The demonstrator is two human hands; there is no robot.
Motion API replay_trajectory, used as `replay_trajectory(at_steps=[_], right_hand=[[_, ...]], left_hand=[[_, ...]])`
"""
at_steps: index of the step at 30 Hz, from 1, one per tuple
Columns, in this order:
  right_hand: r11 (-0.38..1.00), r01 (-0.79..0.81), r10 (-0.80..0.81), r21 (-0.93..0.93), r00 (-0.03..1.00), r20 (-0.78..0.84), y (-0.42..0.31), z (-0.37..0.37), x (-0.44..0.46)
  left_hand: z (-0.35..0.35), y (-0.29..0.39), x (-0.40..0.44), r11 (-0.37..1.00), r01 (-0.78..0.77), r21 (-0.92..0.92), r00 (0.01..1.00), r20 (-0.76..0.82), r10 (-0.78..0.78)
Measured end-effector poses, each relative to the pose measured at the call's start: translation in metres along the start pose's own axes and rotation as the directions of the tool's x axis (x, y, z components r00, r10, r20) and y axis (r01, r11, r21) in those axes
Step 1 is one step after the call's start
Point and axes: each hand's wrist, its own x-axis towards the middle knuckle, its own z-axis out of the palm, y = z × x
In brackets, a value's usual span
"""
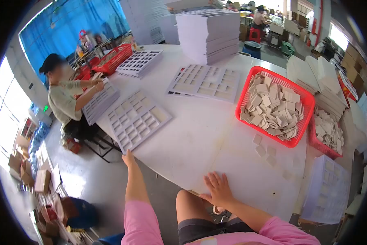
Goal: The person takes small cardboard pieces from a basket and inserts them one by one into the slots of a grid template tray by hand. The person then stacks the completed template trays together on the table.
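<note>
My left hand [128, 158] is closed on the near corner of a white board with square compartments [139, 119], at the table's left edge. My right hand [219, 188] lies on the table's near edge with its fingers spread, holding nothing. Ahead of it, a few pale square pieces [259, 151] lie on the white table [191, 141]. They are beside a red basket [241, 109] filled with many similar pieces [269, 106]. Further back lie more compartment boards [206, 83], one upon another.
At the left a seated co-worker [65, 96] handles a stack of boards [102, 100]. A tall white stack [208, 36] stands at the back. On the right are a second red basket [314, 143], stacked sheets [322, 83] and another compartment board [325, 188].
</note>
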Motion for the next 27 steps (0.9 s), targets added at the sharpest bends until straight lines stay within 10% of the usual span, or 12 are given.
replay_trajectory(at_steps=[7,9,13,20,22,25,27], right_hand=[[0.999,-0.036,0.036,0.028,0.999,0.004,0.000,0.001,-0.013],[0.999,-0.038,0.038,0.026,0.999,0.014,0.001,0.002,-0.017],[0.989,-0.057,0.063,0.134,0.997,-0.043,0.000,0.001,-0.016],[0.875,-0.169,0.306,0.453,0.919,-0.247,0.063,-0.032,-0.064],[0.900,-0.281,0.426,0.333,0.728,-0.537,0.120,-0.041,-0.118],[0.576,-0.780,0.716,0.245,0.337,-0.611,0.197,-0.093,-0.206],[0.320,-0.948,0.794,0.008,0.263,-0.548,0.249,-0.104,-0.267]], left_hand=[[-0.032,0.017,0.008,0.989,-0.048,0.139,0.982,0.188,0.021],[-0.032,0.049,-0.025,0.952,0.212,-0.222,0.971,0.158,-0.180],[-0.070,0.069,-0.090,0.975,-0.083,-0.208,0.834,0.521,0.182],[-0.175,0.053,-0.349,0.837,0.539,-0.095,0.467,0.861,-0.203],[-0.203,0.048,-0.411,0.857,0.514,-0.027,0.398,0.893,-0.211],[-0.227,0.073,-0.491,0.843,0.505,0.188,0.334,0.858,-0.391],[-0.236,0.077,-0.510,0.833,0.443,0.332,0.240,0.851,-0.467]])
